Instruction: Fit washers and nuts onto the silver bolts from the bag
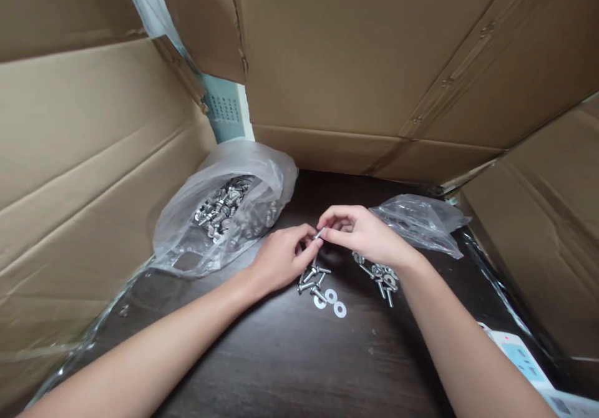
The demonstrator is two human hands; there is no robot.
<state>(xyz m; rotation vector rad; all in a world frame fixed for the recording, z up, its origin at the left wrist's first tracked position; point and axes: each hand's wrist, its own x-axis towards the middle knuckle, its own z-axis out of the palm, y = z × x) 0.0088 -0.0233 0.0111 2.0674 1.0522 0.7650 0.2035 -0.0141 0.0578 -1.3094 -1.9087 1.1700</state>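
Over the middle of the dark table, my left hand (285,254) and my right hand (360,234) meet fingertip to fingertip. Between them is a small silver bolt (319,233), pinched from both sides; the fingers hide part of it. Just below my fingers lies a loose group of bolts (314,284). Beside that group are a few flat washers (340,309). A second pile of bolts and washers (381,277) lies under my right wrist, partly covered by it.
An open clear plastic bag (178,237) of metal fasteners (224,209) stands behind my left hand. Another clear bag (421,218) lies flat behind my right forearm. Cardboard walls (337,56) enclose the dark tabletop (281,368). A white power strip (524,362) sits at right.
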